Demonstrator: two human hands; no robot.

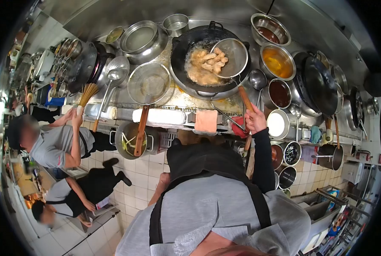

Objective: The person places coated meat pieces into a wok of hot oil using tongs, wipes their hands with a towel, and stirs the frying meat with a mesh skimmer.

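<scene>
My right hand [255, 120] is wrapped round the wooden handle of a wire-mesh strainer [237, 53]. The strainer's bowl is tipped inside a black wok [179, 55], with browned fried pieces [216, 61] in and beside it. Bubbling oil [194, 70] surrounds the pieces. My left hand [164, 177] hangs low beside my black apron [199, 155], away from the stove; its fingers are hard to make out. A ladle [257, 80] lies just right of the wok.
A second strainer [149, 83] rests left of the wok, its handle over a metal pot [121, 145]. Bowls of yellow liquid [277, 63] and dark sauce [279, 93] stand at right. One co-worker [58, 143] holds a bamboo brush [88, 94]; another person [66, 196] is lower left.
</scene>
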